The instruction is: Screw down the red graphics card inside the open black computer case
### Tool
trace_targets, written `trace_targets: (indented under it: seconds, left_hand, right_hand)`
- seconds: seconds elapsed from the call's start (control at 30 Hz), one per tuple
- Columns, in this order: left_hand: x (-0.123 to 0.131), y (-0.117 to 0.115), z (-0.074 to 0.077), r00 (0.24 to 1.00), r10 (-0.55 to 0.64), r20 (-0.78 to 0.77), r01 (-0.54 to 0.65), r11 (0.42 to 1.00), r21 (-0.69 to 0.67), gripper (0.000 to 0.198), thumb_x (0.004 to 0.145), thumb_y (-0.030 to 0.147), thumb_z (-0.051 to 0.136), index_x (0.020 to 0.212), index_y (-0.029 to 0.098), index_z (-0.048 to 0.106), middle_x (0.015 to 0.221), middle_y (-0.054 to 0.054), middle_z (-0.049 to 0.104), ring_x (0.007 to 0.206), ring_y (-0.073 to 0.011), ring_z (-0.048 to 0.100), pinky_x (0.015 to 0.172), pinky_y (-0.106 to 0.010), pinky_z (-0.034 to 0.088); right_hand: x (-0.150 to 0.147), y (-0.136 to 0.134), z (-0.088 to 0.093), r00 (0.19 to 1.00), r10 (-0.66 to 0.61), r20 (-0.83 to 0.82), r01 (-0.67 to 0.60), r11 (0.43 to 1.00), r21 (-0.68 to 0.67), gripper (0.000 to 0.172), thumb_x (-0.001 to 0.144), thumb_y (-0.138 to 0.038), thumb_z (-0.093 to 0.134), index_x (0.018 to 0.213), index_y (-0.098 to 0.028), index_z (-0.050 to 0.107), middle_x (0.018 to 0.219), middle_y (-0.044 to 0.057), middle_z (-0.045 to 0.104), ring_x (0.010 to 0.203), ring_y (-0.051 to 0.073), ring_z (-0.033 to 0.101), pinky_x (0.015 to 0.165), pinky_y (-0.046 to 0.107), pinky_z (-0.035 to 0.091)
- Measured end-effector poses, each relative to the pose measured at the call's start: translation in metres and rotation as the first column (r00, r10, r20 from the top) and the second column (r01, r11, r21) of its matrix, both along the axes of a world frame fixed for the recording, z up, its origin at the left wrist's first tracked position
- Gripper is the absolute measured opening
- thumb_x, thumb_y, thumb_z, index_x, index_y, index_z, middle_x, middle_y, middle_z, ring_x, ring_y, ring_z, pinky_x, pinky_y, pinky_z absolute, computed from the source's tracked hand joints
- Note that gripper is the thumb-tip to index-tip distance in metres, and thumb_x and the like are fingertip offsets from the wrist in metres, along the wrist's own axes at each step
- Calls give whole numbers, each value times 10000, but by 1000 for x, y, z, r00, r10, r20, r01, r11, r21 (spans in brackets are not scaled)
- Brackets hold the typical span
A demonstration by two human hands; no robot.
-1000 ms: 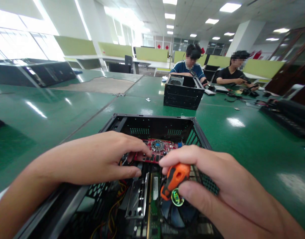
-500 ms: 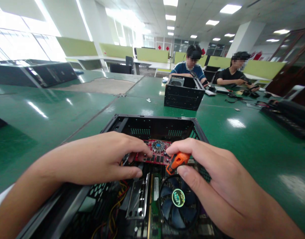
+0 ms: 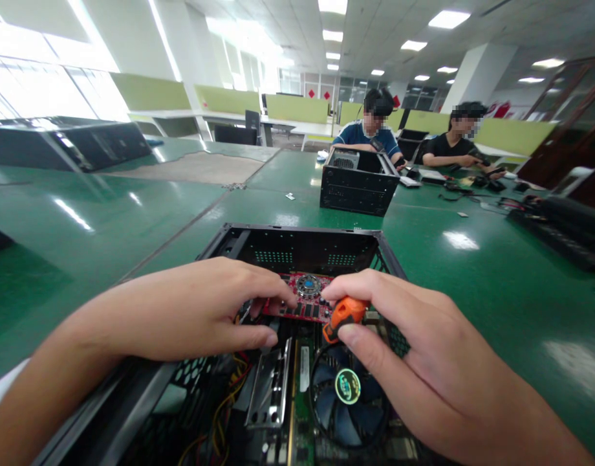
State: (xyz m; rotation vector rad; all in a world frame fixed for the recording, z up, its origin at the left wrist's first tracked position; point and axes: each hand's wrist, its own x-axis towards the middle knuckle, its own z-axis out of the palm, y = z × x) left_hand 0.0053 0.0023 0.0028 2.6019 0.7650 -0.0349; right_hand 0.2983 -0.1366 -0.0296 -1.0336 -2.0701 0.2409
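Observation:
An open black computer case [image 3: 297, 231] sits on the green table in front of me. Inside it lies a red graphics card [image 3: 304, 298] with a small round fan, and nearer to me a black CPU cooler fan [image 3: 346, 404]. My left hand [image 3: 200, 310] reaches in from the left, fingers curled, fingertips pressing on the left end of the red card. My right hand [image 3: 414, 349] is closed around an orange-handled screwdriver [image 3: 343, 315], held over the card's right end. The screwdriver's tip is hidden.
A second open black case [image 3: 358, 188] stands farther back, with two seated people behind it working at the table. Black flat units [image 3: 84, 142] lie at the far left, cables and dark gear [image 3: 559, 220] at the right. Yellow wires [image 3: 220, 401] run inside my case.
My right hand moved the screwdriver up and away from over the cooler fan toward the red card, uncovering the fan. My left hand stayed on the card.

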Motion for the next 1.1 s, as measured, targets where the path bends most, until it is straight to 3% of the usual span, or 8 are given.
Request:
trace_targets:
  seconds: [0.17, 0.3, 0.4, 0.53, 0.7, 0.83, 1.0, 1.1]
  left_hand:
    - [1, 0, 0, 1000, 0, 13, 0, 1000, 7, 294, 1047, 445, 824, 1278, 328, 963, 1145, -39, 1006, 1033, -334, 939, 894, -405, 660]
    - [-1, 2, -2, 1000, 0, 2, 0, 1000, 15, 339, 1056, 460, 844, 1357, 359, 962, 1251, -40, 1015, 1119, -346, 953, 978, -416, 680]
    - [-2, 3, -3, 1000, 5, -17, -5, 1000, 18, 353, 1062, 478, 844, 1375, 372, 968, 1268, -40, 1015, 1116, -346, 953, 988, -420, 687]
    - [-1, 3, -2, 1000, 8, -21, -8, 1000, 5, 403, 1068, 507, 814, 1412, 366, 969, 1324, -53, 1016, 1179, -358, 957, 1017, -426, 696]
    - [1, 4, 0, 999, 26, -42, -25, 999, 33, 406, 1064, 563, 767, 1360, 379, 976, 1330, -62, 1010, 1161, -374, 948, 995, -448, 718]
    - [-2, 5, -4, 999, 15, -31, -13, 998, 64, 395, 1078, 563, 777, 1379, 395, 969, 1313, -43, 1010, 1138, -350, 952, 989, -410, 738]
    - [-3, 4, -7, 999, 24, -25, -22, 996, 91, 422, 1087, 549, 752, 1429, 405, 953, 1304, -10, 1007, 1152, -324, 948, 1059, -393, 740]
    - [-1, 4, -6, 998, 38, -46, -35, 997, 72, 427, 1052, 565, 743, 1381, 412, 968, 1301, -20, 1008, 1145, -340, 946, 1045, -412, 745]
  right_hand:
    - [1, 5, -1, 996, 59, -72, -61, 998, -29, 223, 1253, -136, 723, 1363, -217, 899, 1232, 6, 972, 1124, 135, 917, 1087, 182, 703]
    - [2, 5, -1, 999, 34, -19, -34, 999, -21, 466, 1256, -61, 552, 1614, -134, 841, 1475, 68, 990, 1372, 140, 920, 1262, 182, 667]
    - [0, 4, -2, 1000, -11, 10, 11, 1000, -9, 533, 1253, -52, 498, 1694, -110, 793, 1616, 96, 964, 1467, 151, 912, 1276, 205, 680]
    - [3, 3, 2, 999, -24, -20, 25, 999, 20, 422, 1267, -89, 553, 1548, -188, 851, 1392, 30, 1002, 1252, 142, 956, 1136, 182, 734]
    - [31, -1, 12, 973, -232, 8, 229, 962, 147, 349, 1295, -174, 583, 1516, -240, 845, 1434, 53, 993, 1260, 192, 967, 1169, 249, 746]
    - [56, -8, 18, 960, -251, 122, 235, 963, 134, 325, 1262, -181, 636, 1479, -279, 857, 1272, 23, 1009, 936, 202, 958, 1098, 297, 785]
    - [58, -8, 13, 970, -212, 116, 201, 974, 100, 353, 1259, -157, 616, 1475, -291, 862, 1392, 9, 1015, 1212, 204, 988, 1146, 275, 758]
    - [52, -4, 12, 975, -175, 138, 164, 982, 91, 377, 1255, -126, 578, 1454, -258, 869, 1399, 38, 1020, 1227, 204, 992, 1093, 259, 766]
